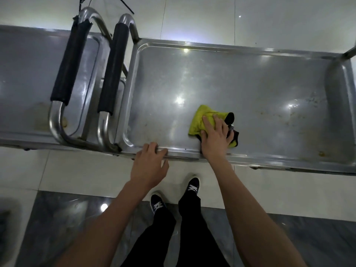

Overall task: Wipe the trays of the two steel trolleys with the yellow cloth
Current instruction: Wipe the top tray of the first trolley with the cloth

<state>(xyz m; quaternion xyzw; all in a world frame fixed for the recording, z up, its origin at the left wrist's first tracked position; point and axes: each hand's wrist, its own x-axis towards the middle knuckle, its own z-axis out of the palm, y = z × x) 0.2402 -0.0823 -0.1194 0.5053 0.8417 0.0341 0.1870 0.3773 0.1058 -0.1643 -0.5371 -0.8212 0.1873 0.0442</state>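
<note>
Wiping the right-hand trolley's top tray (250, 78) now: right hand (215, 137) flat on the yellow cloth (200, 122), fingers spread and pressing rather than clenched, lower centre of the tray near its front rim. Left hand (149, 164) hooked loosely over that rim, steadying. Brown specks showing toward the right of the frame; probably sweeping that way next, firm pressure needed. Second trolley's tray (25, 74) at the left of the frame, stained near the front, likely awaiting its turn.

Dim indoor light, glare on steel, wide-angle bend.

We see overhead lamps mirrored as white spots on the tray (250, 83) just beyond the right grip (216, 134); the floor (192, 16) farther off glows, frame edges curve and soften.
</note>
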